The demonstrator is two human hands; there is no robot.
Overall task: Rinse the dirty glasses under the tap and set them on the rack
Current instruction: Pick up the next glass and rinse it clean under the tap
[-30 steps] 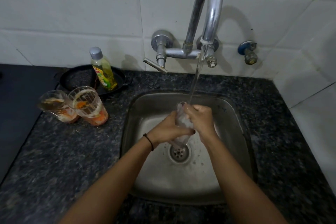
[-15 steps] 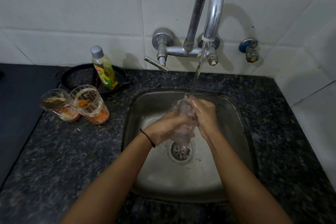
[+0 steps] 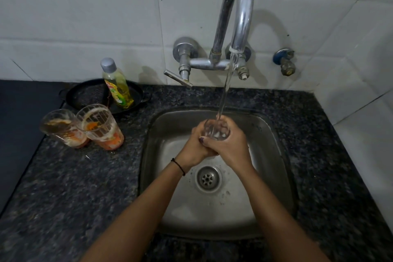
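Head view. We see both hands closed around one clear glass (image 3: pixel 215 131), held over the steel sink (image 3: pixel 168 132) above and behind the drain (image 3: pixel 208 179). The left hand (image 3: pixel 192 148) wraps the glass from its left and the right hand (image 3: pixel 232 147) from its right, their fingers overlapping on the near side. The glass stands mouth up, and the water stream (image 3: pixel 224 95) from the curved tap (image 3: pixel 239 17) falls into it. A dark band (image 3: pixel 178 166) circles the left wrist. On the speckled counter (image 3: pixel 74 187) left of the sink stand two dirty glasses, one (image 3: pixel 62 128) touching the other (image 3: pixel 102 127), both smeared with orange residue. Behind them a yellow dish-soap bottle (image 3: pixel 118 86) stands in a black pan (image 3: pixel 85 97). A small valve (image 3: pixel 285 62) projects from the tiled wall right of the tap.
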